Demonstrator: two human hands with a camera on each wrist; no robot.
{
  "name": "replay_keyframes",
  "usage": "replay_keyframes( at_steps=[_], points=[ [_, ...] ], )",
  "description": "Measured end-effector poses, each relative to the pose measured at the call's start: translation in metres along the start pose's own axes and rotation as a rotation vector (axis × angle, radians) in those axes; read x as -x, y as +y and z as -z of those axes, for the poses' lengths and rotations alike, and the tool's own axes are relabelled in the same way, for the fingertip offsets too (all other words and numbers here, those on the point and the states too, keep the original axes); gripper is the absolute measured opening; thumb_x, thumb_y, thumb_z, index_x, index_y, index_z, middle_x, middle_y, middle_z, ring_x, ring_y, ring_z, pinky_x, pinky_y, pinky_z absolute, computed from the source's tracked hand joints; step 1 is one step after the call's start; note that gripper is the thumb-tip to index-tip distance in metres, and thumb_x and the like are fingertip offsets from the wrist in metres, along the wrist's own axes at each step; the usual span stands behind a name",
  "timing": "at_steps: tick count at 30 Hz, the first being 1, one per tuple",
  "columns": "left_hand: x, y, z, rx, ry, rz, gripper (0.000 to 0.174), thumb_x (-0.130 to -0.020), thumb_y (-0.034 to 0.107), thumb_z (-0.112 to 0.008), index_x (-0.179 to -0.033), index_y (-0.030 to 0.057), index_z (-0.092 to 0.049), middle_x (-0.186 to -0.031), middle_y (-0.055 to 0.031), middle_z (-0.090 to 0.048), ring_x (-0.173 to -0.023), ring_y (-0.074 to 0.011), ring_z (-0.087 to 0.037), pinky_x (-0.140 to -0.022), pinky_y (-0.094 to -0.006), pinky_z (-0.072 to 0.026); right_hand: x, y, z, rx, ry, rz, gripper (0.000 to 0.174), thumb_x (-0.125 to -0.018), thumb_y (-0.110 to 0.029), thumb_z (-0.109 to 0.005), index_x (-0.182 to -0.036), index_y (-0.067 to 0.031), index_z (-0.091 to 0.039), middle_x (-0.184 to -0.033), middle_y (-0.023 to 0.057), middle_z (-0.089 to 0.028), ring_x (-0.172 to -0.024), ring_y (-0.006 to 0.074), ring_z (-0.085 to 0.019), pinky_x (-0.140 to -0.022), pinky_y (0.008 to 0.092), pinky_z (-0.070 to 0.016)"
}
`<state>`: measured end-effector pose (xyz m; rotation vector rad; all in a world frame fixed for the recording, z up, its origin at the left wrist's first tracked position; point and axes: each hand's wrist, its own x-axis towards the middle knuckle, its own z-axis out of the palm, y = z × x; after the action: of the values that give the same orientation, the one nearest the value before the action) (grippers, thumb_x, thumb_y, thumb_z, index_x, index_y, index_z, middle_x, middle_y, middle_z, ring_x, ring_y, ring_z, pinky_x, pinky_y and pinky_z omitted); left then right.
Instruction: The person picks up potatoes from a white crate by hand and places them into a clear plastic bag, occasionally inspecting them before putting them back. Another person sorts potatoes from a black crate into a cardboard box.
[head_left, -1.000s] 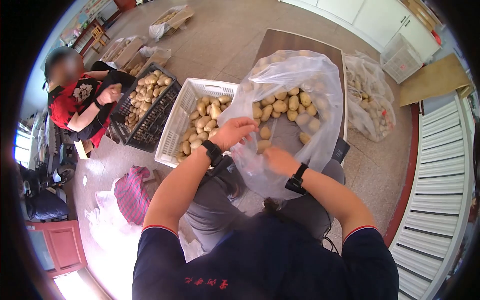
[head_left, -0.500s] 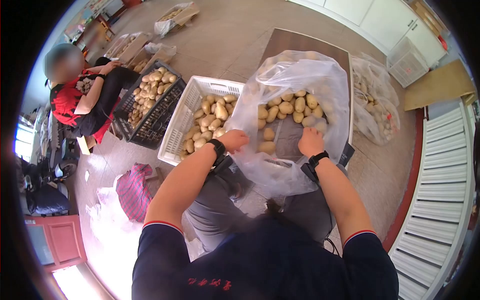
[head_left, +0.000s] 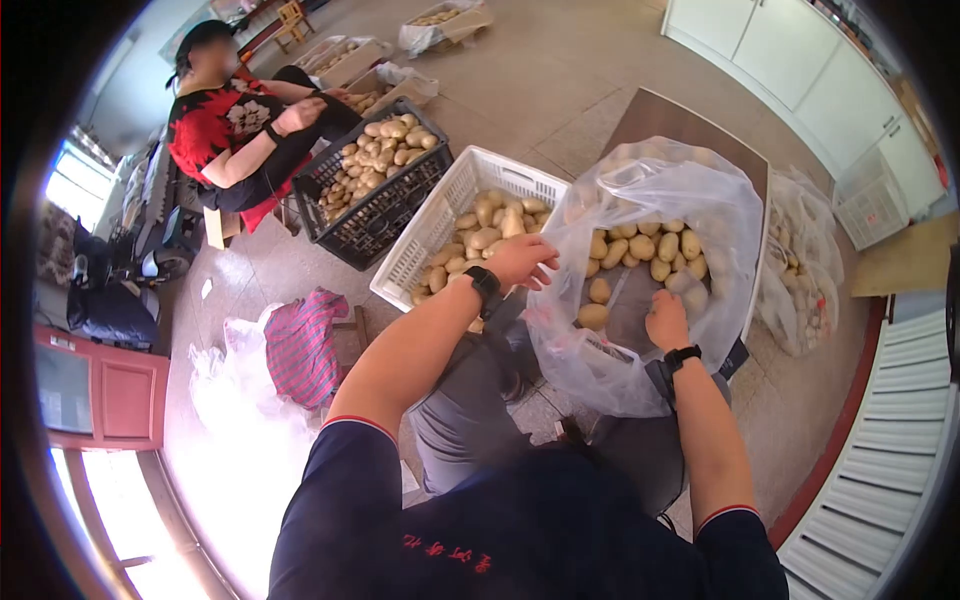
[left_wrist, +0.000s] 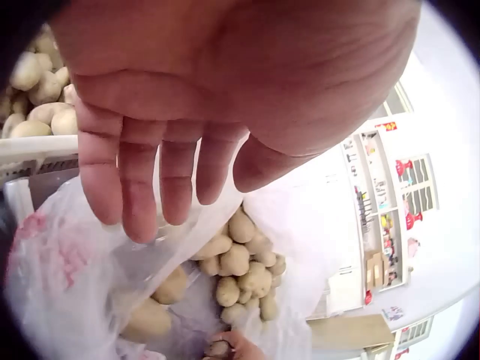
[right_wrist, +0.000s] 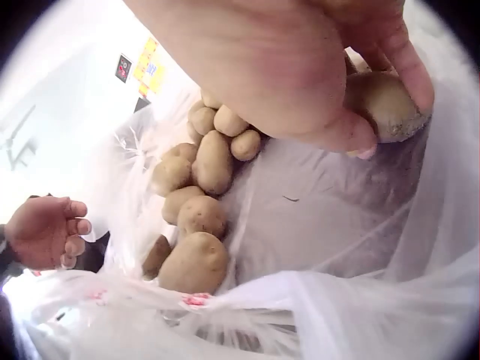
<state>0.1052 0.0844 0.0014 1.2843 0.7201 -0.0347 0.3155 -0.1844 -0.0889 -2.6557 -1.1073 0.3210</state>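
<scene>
While my right hand [head_left: 667,318] was down inside the clear plastic bag [head_left: 712,205], its fingers and thumb were curled round one potato [right_wrist: 384,105], which I held over the bare grey patch in the near part of the bag. Beyond it, a heap of potatoes [head_left: 648,248] lay along the far side of the bag, and two loose ones [head_left: 595,304] sat to the left of my wrist.

My left hand [head_left: 520,262] held nothing. Its fingers were loosely straight and a little spread, and it hung at the bag's left rim, between the bag and the white crate [head_left: 425,245]. Whether the fingertips touched the plastic I could not tell.

That white crate, full of potatoes, stood just left of the bag, and a black crate [head_left: 385,218], also full, stood left of that. Behind the black crate sat a person in a red and black top [head_left: 225,125]. A second bag of potatoes [head_left: 800,285] lay on the floor to the right, and a checked cloth [head_left: 300,350] lay near left.
</scene>
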Motion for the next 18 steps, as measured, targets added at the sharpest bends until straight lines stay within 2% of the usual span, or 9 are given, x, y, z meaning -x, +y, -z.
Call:
replay_keyframes(
  at_steps=[2, 3, 4, 6, 11, 13, 15, 16, 18],
  points=[
    [0.007, 0.007, 0.001, 0.045, 0.012, -0.011, 0.025, -0.095, 0.023, -0.059, -0.110, 0.0034, -0.061, -0.101, -0.0094, -0.067, -0.074, -0.0184, -0.067, -0.061, -0.0303, -0.0557, 0.000, -0.007, 0.007, -0.392, 0.063, 0.051, 0.039, -0.076, -0.004, -0.065, -0.114, -0.0030, -0.057, -0.111, 0.0218, -0.058, -0.099, 0.0396, -0.060, -0.085, 0.0476, -0.0505],
    [0.007, 0.009, 0.001, 0.094, 0.012, -0.020, 0.025, -0.095, 0.023, -0.059, -0.110, 0.0032, -0.060, -0.101, -0.0093, -0.067, -0.075, -0.0185, -0.067, -0.063, -0.0310, -0.0558, 0.003, -0.029, 0.032, -0.899, -0.196, -0.278, 0.044, -0.078, -0.002, -0.065, -0.121, -0.0022, -0.052, -0.107, 0.0149, -0.058, -0.101, 0.0304, -0.060, -0.085, 0.0420, -0.0526],
    [0.007, 0.010, -0.001, 0.142, 0.009, -0.027, 0.025, -0.095, 0.023, -0.059, -0.110, 0.0029, -0.060, -0.102, -0.0091, -0.066, -0.076, -0.0186, -0.067, -0.065, -0.0317, -0.0559, 0.000, -0.031, 0.031, -0.898, -0.194, -0.279, 0.044, -0.078, -0.002, -0.065, -0.121, -0.0022, -0.052, -0.107, 0.0149, -0.058, -0.101, 0.0304, -0.060, -0.085, 0.0420, -0.0526],
    [0.009, 0.013, -0.006, 0.165, -0.020, -0.048, 0.024, -0.095, 0.023, -0.058, -0.110, 0.0038, -0.060, -0.102, -0.0084, -0.067, -0.076, -0.0188, -0.067, -0.065, -0.0320, -0.0558, 0.000, -0.033, 0.033, -1.564, -0.297, -0.370, 0.045, -0.083, 0.001, -0.060, -0.126, -0.0013, -0.048, -0.105, 0.0100, -0.058, -0.099, 0.0245, -0.061, -0.087, 0.0378, -0.0538],
    [0.014, 0.019, -0.024, 0.197, -0.163, -0.118, 0.025, -0.095, 0.023, -0.058, -0.112, 0.0052, -0.059, -0.104, -0.0072, -0.067, -0.081, -0.0181, -0.066, -0.068, -0.0323, -0.0556, 0.000, -0.054, 0.044, -1.771, -0.374, -0.279, 0.042, -0.088, 0.002, -0.056, -0.129, -0.0011, -0.045, -0.110, 0.0099, -0.059, -0.099, 0.0233, -0.063, -0.089, 0.0382, -0.0541],
    [0.020, 0.024, -0.034, 0.167, -0.252, -0.135, 0.033, -0.095, 0.022, -0.060, -0.122, 0.0040, -0.059, -0.115, -0.0080, -0.065, -0.088, -0.0164, -0.065, -0.072, -0.0304, -0.0555, 0.002, -0.062, 0.048, -1.816, -0.421, -0.261, 0.040, -0.090, 0.001, -0.056, -0.128, -0.0017, -0.047, -0.113, 0.0100, -0.059, -0.102, 0.0224, -0.063, -0.091, 0.0368, -0.0534],
    [0.021, 0.026, -0.046, 0.081, -0.231, -0.166, 0.036, -0.094, 0.021, -0.061, -0.125, 0.0044, -0.057, -0.118, -0.0073, -0.063, -0.089, -0.0150, -0.065, -0.073, -0.0299, -0.0553, 0.004, -0.071, 0.051, -1.859, -0.464, -0.246, 0.028, -0.096, -0.011, -0.057, -0.122, -0.0033, -0.053, -0.112, 0.0098, -0.064, -0.101, 0.0209, -0.064, -0.089, 0.0357, -0.0534],
    [0.020, 0.025, -0.050, -0.005, -0.211, -0.197, 0.040, -0.092, 0.020, -0.062, -0.129, 0.0048, -0.056, -0.121, -0.0065, -0.062, -0.089, -0.0135, -0.064, -0.074, -0.0294, -0.0550, 0.006, -0.078, 0.058, -1.858, -0.469, -0.246, 0.028, -0.096, -0.011, -0.057, -0.122, -0.0033, -0.053, -0.112, 0.0098, -0.064, -0.101, 0.0209, -0.064, -0.089, 0.0357, -0.0534],
    [0.019, 0.021, -0.054, -0.098, -0.202, -0.237, 0.043, -0.091, 0.018, -0.064, -0.131, 0.0051, -0.055, -0.123, -0.0065, -0.060, -0.089, -0.0129, -0.063, -0.074, -0.0288, -0.0550, 0.010, -0.092, 0.071, -1.801, -0.572, -0.278, 0.030, -0.098, -0.026, -0.059, -0.117, -0.0038, -0.057, -0.107, 0.0096, -0.067, -0.088, 0.0193, -0.066, -0.083, 0.0343, -0.0558]
  ],
)
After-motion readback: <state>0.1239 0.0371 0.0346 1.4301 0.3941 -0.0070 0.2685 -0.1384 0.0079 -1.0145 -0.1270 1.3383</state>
